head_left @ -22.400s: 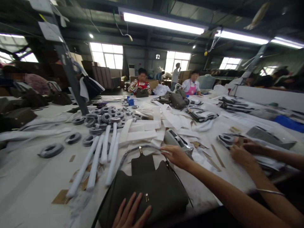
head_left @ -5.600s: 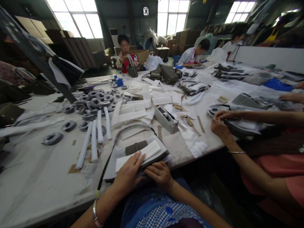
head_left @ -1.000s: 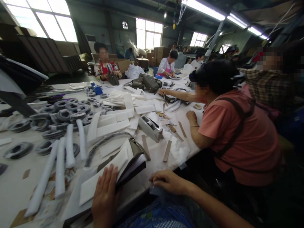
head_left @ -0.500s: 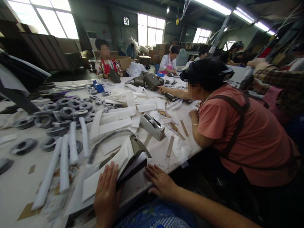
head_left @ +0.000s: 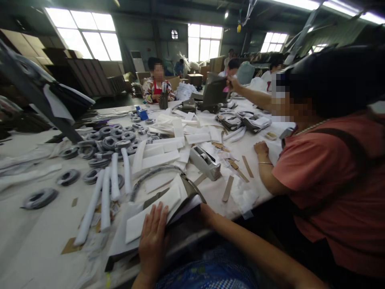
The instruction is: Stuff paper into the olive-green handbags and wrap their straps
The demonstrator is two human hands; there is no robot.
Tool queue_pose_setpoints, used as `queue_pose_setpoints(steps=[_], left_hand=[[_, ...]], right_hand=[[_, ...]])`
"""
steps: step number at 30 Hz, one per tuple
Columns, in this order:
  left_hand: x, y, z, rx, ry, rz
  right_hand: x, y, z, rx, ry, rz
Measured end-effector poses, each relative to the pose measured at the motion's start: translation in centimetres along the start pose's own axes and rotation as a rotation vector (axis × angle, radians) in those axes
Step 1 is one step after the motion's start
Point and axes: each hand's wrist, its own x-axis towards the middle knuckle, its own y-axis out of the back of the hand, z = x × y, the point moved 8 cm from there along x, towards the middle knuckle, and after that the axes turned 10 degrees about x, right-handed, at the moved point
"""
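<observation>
A dark olive handbag (head_left: 190,188) lies at the near edge of the white table (head_left: 39,233), wrapped in white foam sheet (head_left: 152,210). My left hand (head_left: 153,237) rests flat on the foam sheet, fingers stretched out and holding nothing. My right hand (head_left: 207,212) reaches into the open side of the bag under its flap. Its fingers are hidden there. The bag's strap (head_left: 150,176) curves away behind it.
A grey tape dispenser (head_left: 206,162) stands just beyond the bag, with cardboard strips (head_left: 227,188) beside it. White foam rolls (head_left: 106,196) and several grey coils (head_left: 105,143) lie to the left. A person in a coral shirt (head_left: 333,180) leans in close on my right, lifting another bag (head_left: 214,93).
My right hand has moved from the table edge into the bag's open side. My left hand stays flat on the foam. The person on my right has lifted a bag off the table.
</observation>
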Motion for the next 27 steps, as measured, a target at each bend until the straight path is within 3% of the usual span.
queue_pose_setpoints(steps=[3,6,10,13,16,21,27], left_hand=[[-0.2,-0.1,0.8,0.033,-0.024,-0.009],[-0.3,-0.1,1.6,0.079,-0.056,0.004],[-0.8,-0.4,2.9,0.158,-0.115,0.029],[-1.3,-0.6,3.8,0.186,-0.158,0.037],[-1.5,-0.4,4.2,0.207,-0.175,0.032],[-2.0,0.8,3.8,0.233,-0.212,0.041],[-3.1,1.0,3.1,0.203,-0.177,0.061]], right_hand=[[-3.7,1.3,-0.7,-0.113,0.079,-0.053],[-7.3,3.3,-3.0,-0.259,0.221,-0.059],[-8.5,5.3,-7.6,-0.308,0.387,0.019],[-5.9,5.0,-10.3,-0.324,0.422,0.077],[-1.3,2.2,-11.5,-0.456,0.417,-0.005],[6.8,-2.8,-8.6,-0.932,0.091,-0.281],[11.9,-4.9,-4.7,-1.06,-0.195,-0.312]])
